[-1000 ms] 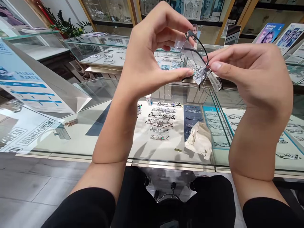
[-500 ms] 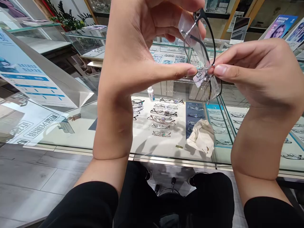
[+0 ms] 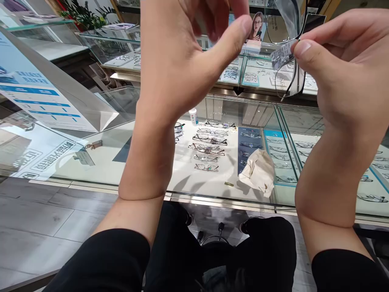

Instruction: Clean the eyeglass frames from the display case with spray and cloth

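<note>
My right hand [image 3: 343, 73] is raised at the upper right. Its thumb and fingers pinch a pair of thin dark-framed glasses [image 3: 291, 83] at the bridge, where a small white printed tag [image 3: 281, 54] hangs. The lenses carry clear film and the frame runs off the top edge. My left hand [image 3: 182, 61] is raised beside it, thumb stretched toward the glasses but apart from them. Its fingers curl at the top edge, partly cut off, and nothing shows between them.
Below stands a glass display counter [image 3: 91, 162] with rows of glasses [image 3: 208, 148] inside, a small white bottle [image 3: 193, 117] and a crumpled beige cloth [image 3: 258, 172]. A tilted blue-and-white sign [image 3: 39, 101] lies at the left. More showcases stand behind. My knees and a stool base [image 3: 219, 235] are underneath.
Both hands have risen. The glasses have moved up and right with my right hand, and my left thumb and fingers have come off the frame.
</note>
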A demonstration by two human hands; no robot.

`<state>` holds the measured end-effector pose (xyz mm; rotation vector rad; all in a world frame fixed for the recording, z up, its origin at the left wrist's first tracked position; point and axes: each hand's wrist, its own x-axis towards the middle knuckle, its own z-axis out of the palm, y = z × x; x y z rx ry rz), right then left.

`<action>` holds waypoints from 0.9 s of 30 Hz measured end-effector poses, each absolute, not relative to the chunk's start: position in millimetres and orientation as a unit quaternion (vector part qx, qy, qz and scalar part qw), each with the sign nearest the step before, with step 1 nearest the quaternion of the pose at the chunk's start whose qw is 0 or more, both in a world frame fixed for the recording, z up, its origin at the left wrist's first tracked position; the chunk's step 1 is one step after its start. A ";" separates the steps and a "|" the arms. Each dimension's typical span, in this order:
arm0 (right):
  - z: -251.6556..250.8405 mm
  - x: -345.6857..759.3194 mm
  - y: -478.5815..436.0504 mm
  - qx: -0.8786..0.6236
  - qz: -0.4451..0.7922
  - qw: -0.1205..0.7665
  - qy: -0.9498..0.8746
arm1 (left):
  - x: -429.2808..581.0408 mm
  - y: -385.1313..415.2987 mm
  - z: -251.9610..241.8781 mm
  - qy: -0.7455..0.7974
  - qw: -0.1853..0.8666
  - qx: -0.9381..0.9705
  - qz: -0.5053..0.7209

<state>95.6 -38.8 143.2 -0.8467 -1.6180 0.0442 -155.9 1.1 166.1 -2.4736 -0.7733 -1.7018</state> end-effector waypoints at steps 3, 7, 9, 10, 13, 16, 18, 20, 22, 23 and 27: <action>145.4 91.3 -43.2 -0.358 0.033 0.596 -0.718 | -144.0 -11.0 163.6 -0.242 0.073 -0.856 -0.451; 149.2 83.9 -49.5 -0.358 0.008 0.552 -0.753 | -128.4 -17.9 154.2 -0.227 0.078 -0.853 -0.463; 150.1 82.4 -50.0 -0.365 -0.036 0.514 -0.775 | -123.9 -19.6 149.7 -0.231 0.074 -0.832 -0.499; 150.2 82.3 -49.7 -0.365 -0.056 0.500 -0.783 | -122.7 -20.3 148.2 -0.240 0.070 -0.824 -0.508; 149.5 82.8 -48.5 -0.357 -0.091 0.490 -0.790 | -122.6 -21.1 146.7 -0.267 0.063 -0.820 -0.503; 148.8 82.7 -48.5 -0.357 -0.104 0.485 -0.791 | -123.5 -19.4 146.5 -0.269 0.063 -0.804 -0.526; 148.9 81.9 -49.4 -0.362 -0.115 0.484 -0.788 | -122.8 -17.6 145.5 -0.266 0.048 -0.793 -0.545; 149.5 80.6 -50.4 -0.363 -0.133 0.481 -0.787 | -121.2 -15.7 143.8 -0.248 0.031 -0.780 -0.574; 150.7 78.8 -51.7 -0.358 -0.147 0.474 -0.791 | -119.5 -13.5 142.0 -0.231 0.019 -0.771 -0.594; 151.4 77.7 -52.4 -0.355 -0.147 0.472 -0.794 | -119.0 -12.1 141.3 -0.226 0.014 -0.768 -0.599; 154.3 72.5 -56.2 -0.362 -0.097 0.478 -0.795 | -118.9 -5.0 140.1 -0.232 0.011 -0.758 -0.610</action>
